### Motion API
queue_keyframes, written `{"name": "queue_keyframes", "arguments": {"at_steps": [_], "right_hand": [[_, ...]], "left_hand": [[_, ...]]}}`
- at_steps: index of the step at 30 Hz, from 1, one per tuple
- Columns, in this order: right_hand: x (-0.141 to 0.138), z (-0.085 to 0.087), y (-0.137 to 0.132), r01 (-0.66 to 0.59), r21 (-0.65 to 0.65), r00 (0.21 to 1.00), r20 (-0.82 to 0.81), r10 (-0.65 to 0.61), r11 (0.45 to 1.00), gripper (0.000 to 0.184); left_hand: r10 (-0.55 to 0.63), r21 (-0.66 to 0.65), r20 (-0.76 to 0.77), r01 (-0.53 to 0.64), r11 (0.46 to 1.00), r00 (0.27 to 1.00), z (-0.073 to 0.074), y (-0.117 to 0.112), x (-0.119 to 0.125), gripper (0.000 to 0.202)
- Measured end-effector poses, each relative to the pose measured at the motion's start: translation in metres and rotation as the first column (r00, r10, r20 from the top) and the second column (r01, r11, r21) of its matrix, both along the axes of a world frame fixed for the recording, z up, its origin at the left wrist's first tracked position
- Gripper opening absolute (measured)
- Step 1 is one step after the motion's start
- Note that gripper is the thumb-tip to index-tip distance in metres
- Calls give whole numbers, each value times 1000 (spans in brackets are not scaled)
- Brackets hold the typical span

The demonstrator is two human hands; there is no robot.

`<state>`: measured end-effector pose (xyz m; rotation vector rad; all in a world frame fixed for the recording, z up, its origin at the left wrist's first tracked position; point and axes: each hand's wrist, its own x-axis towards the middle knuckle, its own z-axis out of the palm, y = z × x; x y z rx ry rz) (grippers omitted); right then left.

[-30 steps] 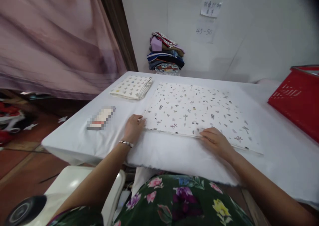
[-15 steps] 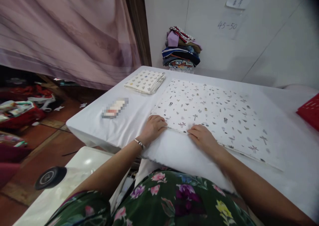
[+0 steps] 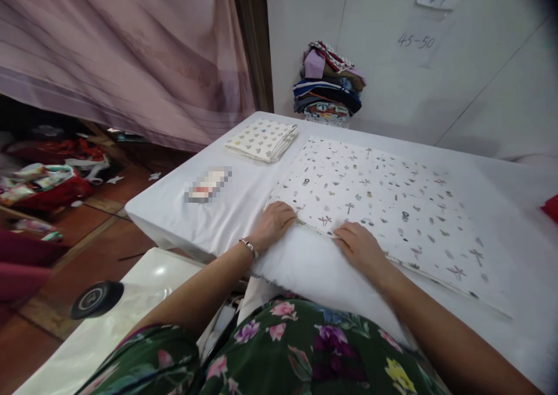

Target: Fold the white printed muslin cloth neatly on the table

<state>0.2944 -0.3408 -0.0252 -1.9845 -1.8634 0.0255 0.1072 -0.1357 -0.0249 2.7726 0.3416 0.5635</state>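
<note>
A white cloth (image 3: 370, 203) printed with small palm trees and leaves lies flat and folded in layers on the covered table. My left hand (image 3: 275, 223), with a bracelet at the wrist, holds its near left corner, fingers curled on top. Farther right along the same near edge, my right hand (image 3: 356, 241) pinches the border between thumb and fingers. The thumb of my left hand is mostly hidden. Beyond the left hand rests a folded cream cloth (image 3: 261, 139) with a grey and yellow print.
A blurred-out flat object (image 3: 208, 185) lies on the white tablecloth (image 3: 209, 221) at left. Folded textiles (image 3: 329, 84) are piled against the wall. A pink curtain (image 3: 131, 52) hangs at left. Below stands a white surface with a dark round object (image 3: 96, 300). Something red (image 3: 550, 208) shows at the right edge.
The view has swung slightly left, so everything sits farther right in the picture. Both hands keep their places on the cloth's near edge, and the cloth lies as before.
</note>
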Motion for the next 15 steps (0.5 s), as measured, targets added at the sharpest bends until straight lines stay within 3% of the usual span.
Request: {"name": "queue_keyframes", "arguments": {"at_steps": [6, 11, 15], "right_hand": [[1, -5, -1, 97, 104, 991, -97, -87, 990, 25], [-1, -5, -1, 16, 101, 1000, 13, -18, 995, 27], [-1, -4, 0, 21, 119, 999, 36, -26, 993, 27]], "left_hand": [[-14, 25, -13, 15, 1000, 1000, 3, 0, 1, 31], [-51, 53, -37, 53, 997, 998, 5, 1, -3, 26], [-52, 78, -58, 56, 995, 997, 8, 6, -7, 26]]}}
